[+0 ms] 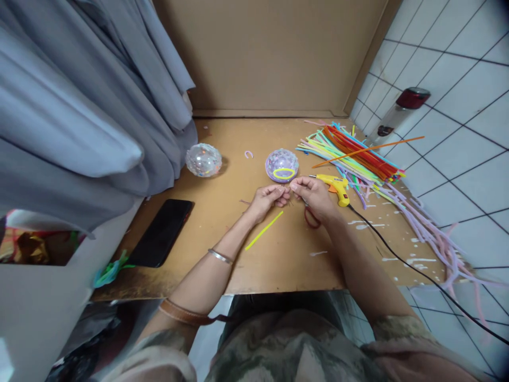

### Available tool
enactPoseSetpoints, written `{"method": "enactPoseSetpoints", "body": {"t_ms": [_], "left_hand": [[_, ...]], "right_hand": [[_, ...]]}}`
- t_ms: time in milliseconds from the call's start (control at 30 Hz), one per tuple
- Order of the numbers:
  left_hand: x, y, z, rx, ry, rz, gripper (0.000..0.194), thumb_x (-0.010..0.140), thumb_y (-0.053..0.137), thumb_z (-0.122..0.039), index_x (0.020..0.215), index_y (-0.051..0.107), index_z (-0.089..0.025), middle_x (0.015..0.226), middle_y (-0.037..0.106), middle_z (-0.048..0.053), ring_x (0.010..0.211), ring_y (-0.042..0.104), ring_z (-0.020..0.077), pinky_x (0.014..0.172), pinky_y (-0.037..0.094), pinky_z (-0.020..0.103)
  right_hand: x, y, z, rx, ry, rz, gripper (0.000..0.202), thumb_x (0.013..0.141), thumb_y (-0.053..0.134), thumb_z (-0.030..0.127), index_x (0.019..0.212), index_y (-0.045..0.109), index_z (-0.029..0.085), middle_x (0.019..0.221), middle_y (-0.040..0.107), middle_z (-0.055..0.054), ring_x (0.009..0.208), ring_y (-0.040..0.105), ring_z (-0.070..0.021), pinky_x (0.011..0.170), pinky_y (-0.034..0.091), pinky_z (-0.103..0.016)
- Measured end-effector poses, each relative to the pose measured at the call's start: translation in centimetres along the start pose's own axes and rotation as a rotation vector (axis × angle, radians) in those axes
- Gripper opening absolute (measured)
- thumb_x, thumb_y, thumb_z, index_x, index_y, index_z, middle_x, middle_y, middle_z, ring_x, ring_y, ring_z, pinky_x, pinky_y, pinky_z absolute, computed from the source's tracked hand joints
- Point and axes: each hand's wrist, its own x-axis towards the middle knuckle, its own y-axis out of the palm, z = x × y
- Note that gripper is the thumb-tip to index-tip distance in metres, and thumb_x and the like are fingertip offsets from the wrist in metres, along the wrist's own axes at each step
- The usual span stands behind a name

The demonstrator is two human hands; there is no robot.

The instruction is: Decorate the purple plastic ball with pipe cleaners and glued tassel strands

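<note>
Just in front of a lilac fuzzy bowl-shaped piece (271,168), my left hand (270,201) and my right hand (313,195) meet with fingertips pinched. What they hold is too small to make out. A yellow loop (283,173) lies on the near side of the bowl-shaped piece. Below my left hand a short yellow pipe cleaner (264,231) rests on the table. Scissors with a dark red handle (312,218) lie partly hidden beneath my right hand. Close by on the right is a yellow glue gun (337,187).
A pile of coloured pipe cleaners (358,154) covers the table's right side, beside a clear bottle with a red cap (413,98). A clear decorated ball (204,160), a small pink curved piece (248,154) and a black phone (162,232) are leftward. The black cord (392,257) trails right.
</note>
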Motion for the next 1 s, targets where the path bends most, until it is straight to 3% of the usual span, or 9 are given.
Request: {"method": "enactPoseSetpoints", "body": {"t_ms": [300, 500, 600, 833, 1000], "left_hand": [[-0.3, 0.5, -0.4, -0.068, -0.079, 0.068, 0.049, 0.059, 0.091, -0.053, 0.079, 0.072, -0.012, 0.074, 0.072, 0.004, 0.061, 0.063, 0.0088, 0.063, 0.049, 0.023], [-0.3, 0.7, -0.3, -0.04, -0.079, 0.083, 0.046, 0.062, 0.09, -0.051, 0.075, 0.07, -0.012, 0.07, 0.071, 0.004, 0.059, 0.06, 0.0081, 0.062, 0.046, 0.023], [-0.1, 0.6, 0.1, -0.006, -0.039, 0.035, 0.046, 0.062, 0.089, -0.052, 0.076, 0.07, -0.013, 0.065, 0.067, 0.001, 0.056, 0.056, 0.0073, 0.059, 0.044, 0.022], [0.5, 0.2, 0.9, 0.057, 0.097, -0.055, 0.05, 0.064, 0.085, -0.059, 0.077, 0.07, -0.014, 0.064, 0.066, 0.0, 0.056, 0.053, 0.0072, 0.06, 0.042, 0.023], [0.6, 0.2, 0.9, 0.059, 0.103, -0.03, 0.053, 0.063, 0.086, -0.062, 0.079, 0.071, -0.013, 0.067, 0.067, 0.0, 0.058, 0.054, 0.0077, 0.063, 0.043, 0.024]], "right_hand": [[-0.2, 0.4, -0.2, 0.008, -0.024, 0.014, 0.028, 0.074, 0.077, 0.048, 0.073, 0.067, 0.022, 0.065, 0.066, 0.0, 0.061, 0.058, -0.0144, 0.061, 0.052, -0.029], [-0.2, 0.8, -0.5, -0.035, -0.069, -0.043, 0.022, 0.074, 0.073, 0.043, 0.072, 0.066, 0.022, 0.065, 0.064, -0.001, 0.061, 0.057, -0.0143, 0.06, 0.049, -0.028], [-0.1, 0.9, -0.6, -0.052, -0.091, -0.055, 0.023, 0.075, 0.072, 0.044, 0.075, 0.065, 0.021, 0.068, 0.064, -0.001, 0.064, 0.057, -0.0146, 0.062, 0.048, -0.028], [0.1, 0.5, -1.1, -0.122, -0.166, -0.23, 0.018, 0.083, 0.057, 0.041, 0.084, 0.055, 0.023, 0.065, 0.051, 0.006, 0.056, 0.046, -0.0106, 0.055, 0.039, -0.025], [0.0, 0.9, -1.3, -0.127, -0.167, -0.186, 0.022, 0.083, 0.058, 0.044, 0.089, 0.059, 0.022, 0.063, 0.052, 0.006, 0.055, 0.048, -0.0106, 0.055, 0.039, -0.025]]}}
